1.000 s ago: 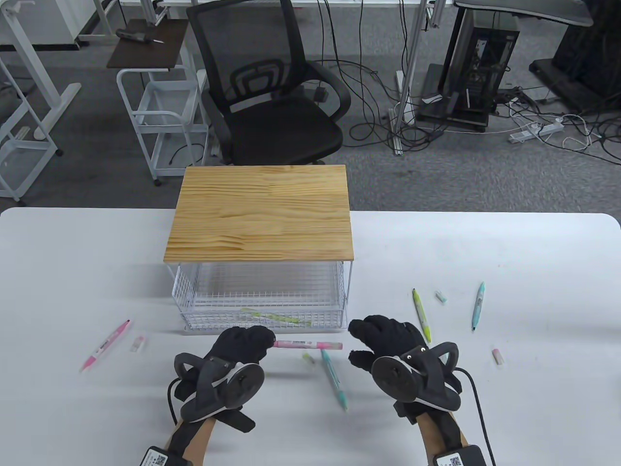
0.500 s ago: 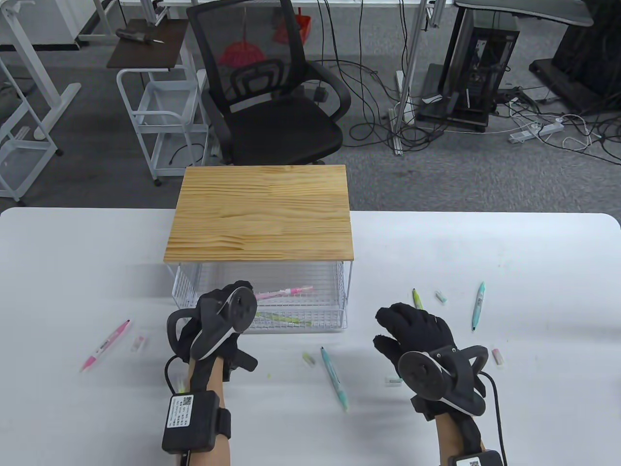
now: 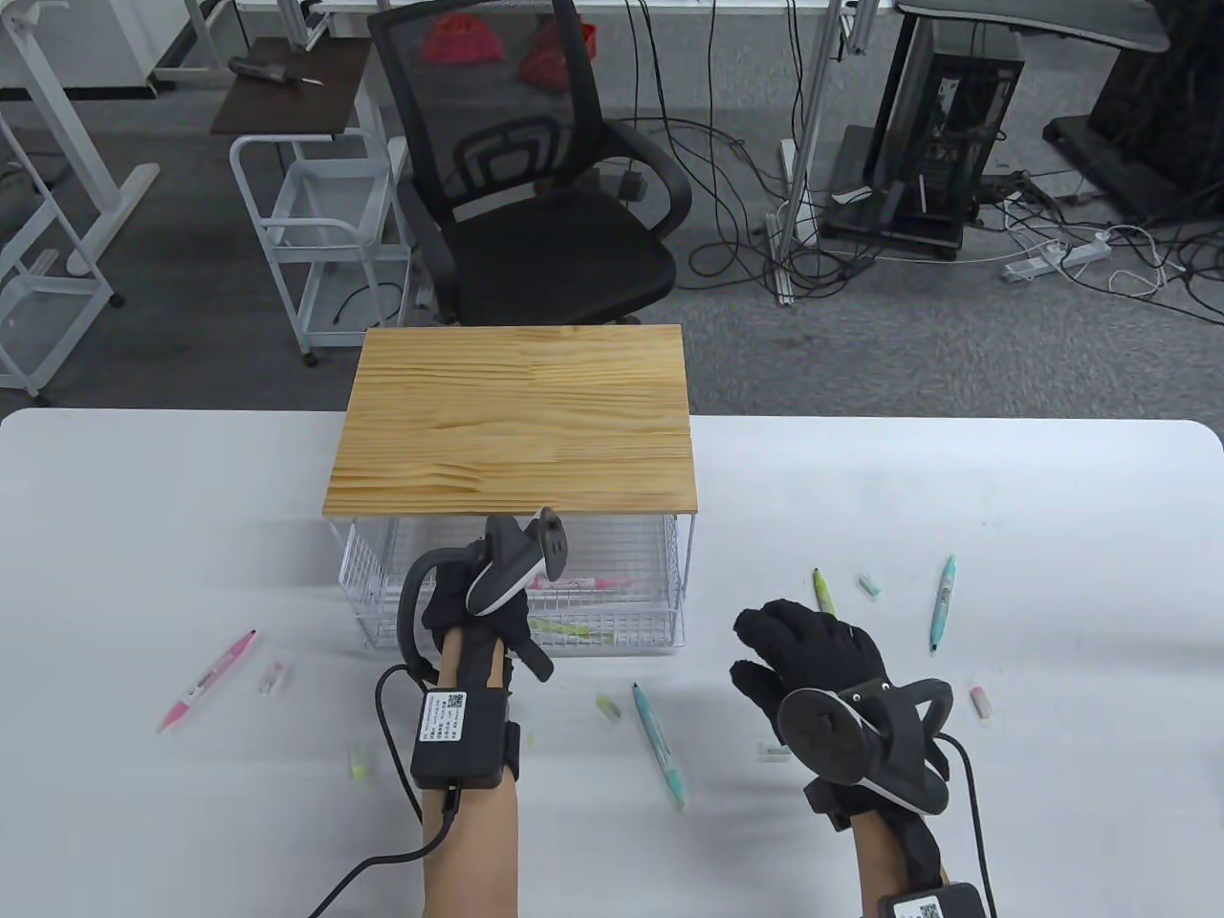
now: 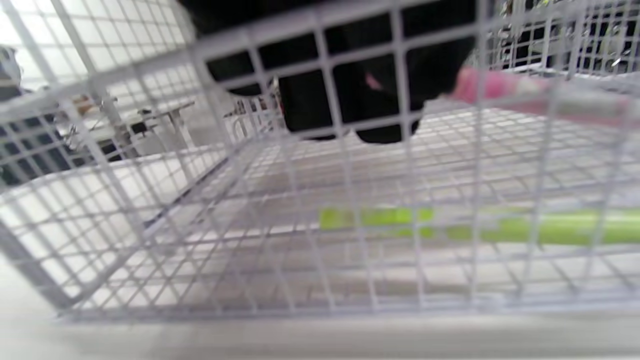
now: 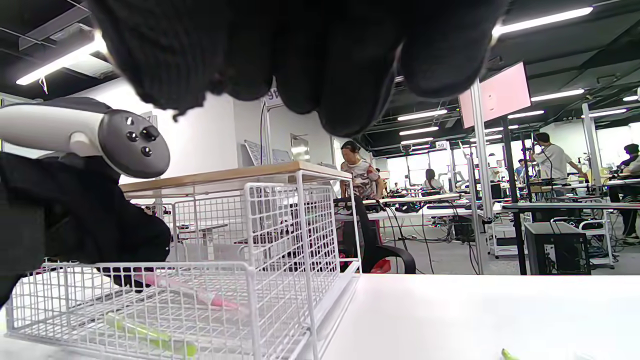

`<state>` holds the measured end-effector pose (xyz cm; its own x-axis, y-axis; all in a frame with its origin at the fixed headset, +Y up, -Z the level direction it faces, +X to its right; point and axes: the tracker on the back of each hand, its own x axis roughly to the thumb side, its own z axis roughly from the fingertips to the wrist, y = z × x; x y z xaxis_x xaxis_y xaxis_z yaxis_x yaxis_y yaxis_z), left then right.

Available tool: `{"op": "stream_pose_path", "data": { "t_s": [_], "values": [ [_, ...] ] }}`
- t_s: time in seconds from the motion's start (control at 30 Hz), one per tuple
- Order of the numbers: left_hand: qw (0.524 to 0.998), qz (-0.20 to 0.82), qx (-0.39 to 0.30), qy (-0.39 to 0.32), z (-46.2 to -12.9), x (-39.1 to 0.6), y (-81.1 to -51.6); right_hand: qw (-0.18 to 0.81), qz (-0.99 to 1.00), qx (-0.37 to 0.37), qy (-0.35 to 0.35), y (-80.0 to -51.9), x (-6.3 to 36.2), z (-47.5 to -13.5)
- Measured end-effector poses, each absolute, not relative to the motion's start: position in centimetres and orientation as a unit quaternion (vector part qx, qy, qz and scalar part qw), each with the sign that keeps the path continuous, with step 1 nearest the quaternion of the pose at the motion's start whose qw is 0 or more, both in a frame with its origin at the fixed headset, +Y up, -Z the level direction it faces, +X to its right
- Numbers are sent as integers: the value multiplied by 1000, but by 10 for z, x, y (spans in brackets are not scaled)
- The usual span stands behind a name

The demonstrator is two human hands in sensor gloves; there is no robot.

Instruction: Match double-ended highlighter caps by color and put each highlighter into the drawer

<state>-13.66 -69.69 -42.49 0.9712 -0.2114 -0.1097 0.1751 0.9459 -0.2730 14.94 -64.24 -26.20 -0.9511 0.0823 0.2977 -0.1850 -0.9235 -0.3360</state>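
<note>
From above, the left hand point(image 3: 483, 598) reaches over the pulled-out wire drawer point(image 3: 660, 639), fingers pinching one end of a pink highlighter point(image 3: 595, 580) that points to three o'clock, while the right hand point(image 3: 813, 650) hovers open and empty at four o'clock of the drawer. The left wrist view shows the pen point(image 4: 530, 97) just above the mesh floor, a green highlighter point(image 4: 500, 227) lying below it. From the right wrist, the pen point(image 5: 200, 295) slopes tip-down; lowering it flat before letting go looks best, so it does not bounce out.
</note>
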Motion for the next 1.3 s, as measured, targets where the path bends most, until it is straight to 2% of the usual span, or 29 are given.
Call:
{"op": "stream_pose_path", "data": {
  "t_s": [0.13, 0.23, 0.43, 0.57, 0.7, 0.83, 1.0, 1.13, 1.3],
  "values": [
    [990, -29, -131, 46, -420, -145, -690, 70, 971, 142, -178, -643, 150, -263],
    [992, -21, -123, 28, -407, -152, -681, 75, 973, 140, -167, -646, 150, -266],
    [996, -3, -58, -62, -355, -159, -660, 59, 979, 139, -140, -654, 144, -271],
    [995, 6, -21, -96, -318, -167, -662, 56, 982, 143, -114, -662, 138, -276],
    [994, 33, 28, -99, -296, -182, -675, 54, 984, 149, -87, -672, 131, -282],
    [997, 39, -11, -61, -297, -197, -671, 34, 985, 162, -47, -685, 113, -285],
    [997, 72, -3, -38, -302, -213, -665, -5, 986, 166, 20, -706, 87, -291],
    [992, 119, 2, -28, -308, -227, -666, -51, 984, 162, 43, -724, 68, -298],
    [993, 114, -7, -15, -313, -237, -669, -75, 980, 154, 104, -746, 48, -305]
  ]
}}
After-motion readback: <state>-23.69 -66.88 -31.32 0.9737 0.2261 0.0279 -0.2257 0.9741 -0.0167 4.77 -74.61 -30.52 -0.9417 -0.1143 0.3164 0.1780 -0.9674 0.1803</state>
